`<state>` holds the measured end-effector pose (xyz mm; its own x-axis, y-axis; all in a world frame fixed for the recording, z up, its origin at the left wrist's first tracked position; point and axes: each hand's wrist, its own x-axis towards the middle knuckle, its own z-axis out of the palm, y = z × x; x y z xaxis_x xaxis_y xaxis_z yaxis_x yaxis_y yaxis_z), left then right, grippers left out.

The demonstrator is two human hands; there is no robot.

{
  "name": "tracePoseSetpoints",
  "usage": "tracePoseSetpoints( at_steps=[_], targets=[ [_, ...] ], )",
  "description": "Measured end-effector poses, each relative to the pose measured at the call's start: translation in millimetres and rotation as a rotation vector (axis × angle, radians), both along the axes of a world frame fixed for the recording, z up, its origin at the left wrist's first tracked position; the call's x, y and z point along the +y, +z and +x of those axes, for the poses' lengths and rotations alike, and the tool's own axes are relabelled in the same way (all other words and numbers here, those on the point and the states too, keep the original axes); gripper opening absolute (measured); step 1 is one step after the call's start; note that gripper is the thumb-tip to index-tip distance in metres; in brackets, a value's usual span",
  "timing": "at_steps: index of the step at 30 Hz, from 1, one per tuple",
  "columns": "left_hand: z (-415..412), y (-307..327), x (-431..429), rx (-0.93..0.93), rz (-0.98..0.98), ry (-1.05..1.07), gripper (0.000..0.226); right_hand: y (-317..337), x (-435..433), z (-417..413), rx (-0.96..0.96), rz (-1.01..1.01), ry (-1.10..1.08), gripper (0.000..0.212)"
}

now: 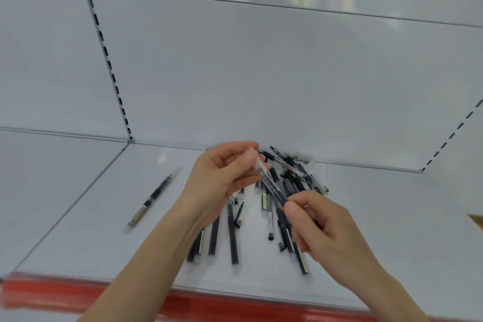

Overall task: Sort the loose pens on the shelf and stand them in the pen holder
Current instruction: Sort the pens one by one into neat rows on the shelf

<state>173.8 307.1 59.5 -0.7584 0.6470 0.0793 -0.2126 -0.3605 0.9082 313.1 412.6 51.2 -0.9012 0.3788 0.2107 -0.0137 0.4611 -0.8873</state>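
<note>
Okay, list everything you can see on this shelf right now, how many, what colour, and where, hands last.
held pen: one, clear with dark core, raised above the pile
pile of pens: many, too overlapped to count, mostly black and clear, mid-shelf toward the back
lone pen: one, black with pale end, lying apart at left
shelf: one, white, under everything
red strip: one, red, along the shelf's front edge
back panel: one, white, behind the shelf
orange-brown object: one, cut off at right edge, unidentifiable
left hand: one, pinches the held pen's upper end
right hand: one, pinches its lower end
</note>
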Motion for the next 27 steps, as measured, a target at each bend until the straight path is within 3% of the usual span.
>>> tracePoseSetpoints(
  at_steps=[7,12,16,21,27],
  targets=[
    [4,1,2,0.044,0.012,0.067,0.012,-3,-8,-13,0.060,-0.010,-0.027,0.021],
    [-11,1,-5,0.111,-0.088,0.187,0.014,1,5,-31,-0.159,0.046,0.032,0.024],
    [-31,-13,-15,0.211,-0.329,0.280,0.007,-13,26,-49,-0.290,0.371,-0.080,0.026],
    [-49,-38,-24,0.613,-0.779,0.407,0.008,-21,23,-66,-0.557,0.699,-0.019,0.040],
    [-55,-49,-28,0.731,-0.951,0.411,0.021,-15,17,-72,-0.655,0.783,0.000,0.050]
  ],
)
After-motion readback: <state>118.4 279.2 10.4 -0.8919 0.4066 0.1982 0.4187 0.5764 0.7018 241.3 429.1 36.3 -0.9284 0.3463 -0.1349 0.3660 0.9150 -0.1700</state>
